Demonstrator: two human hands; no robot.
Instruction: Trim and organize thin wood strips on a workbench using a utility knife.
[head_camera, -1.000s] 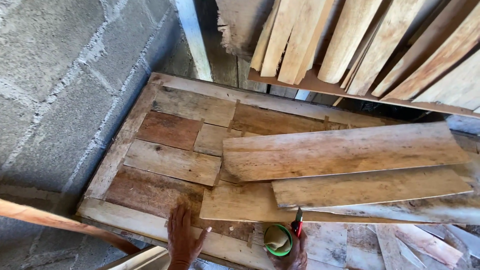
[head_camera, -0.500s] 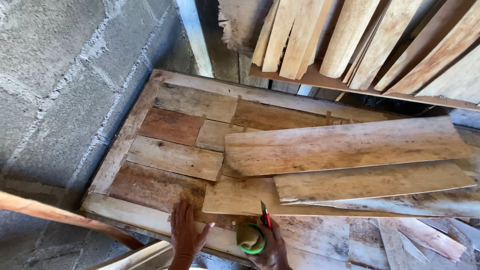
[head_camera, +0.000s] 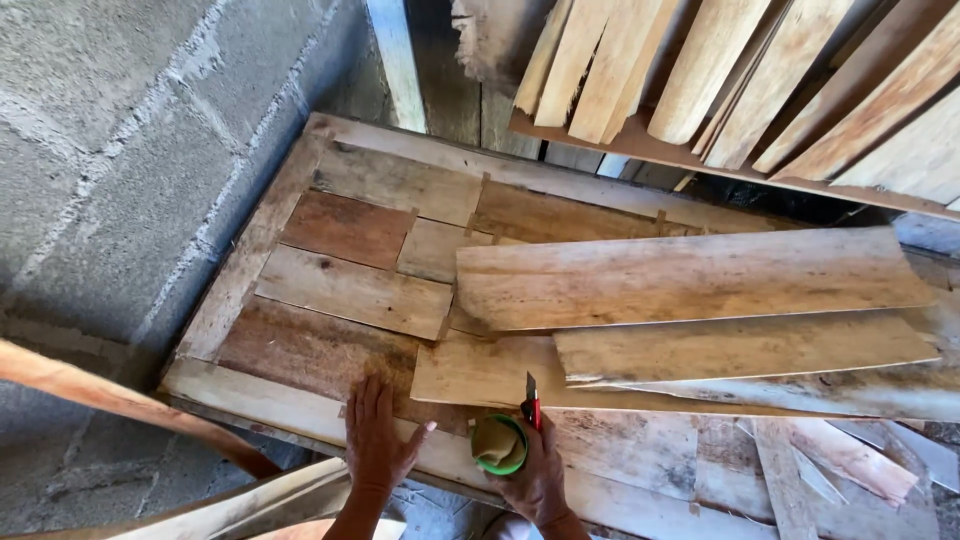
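- The left hand (head_camera: 375, 445) lies flat, fingers spread, on the patchwork wooden tabletop (head_camera: 330, 290), gripping nothing.
- The right hand (head_camera: 535, 480) is closed around a round green tape measure (head_camera: 498, 445) and a red pencil (head_camera: 532, 400), beside 3 loose pale planks (head_camera: 690, 275).
- My worry: the overlapping planks could slide if nudged.

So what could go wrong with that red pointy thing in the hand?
The right hand holds a red tool and a green-rimmed round thing together, so the grip might slip. The left hand lies flat close by and could get poked. The rough boards sit loosely stacked and might slide, and their surface could give splinters.
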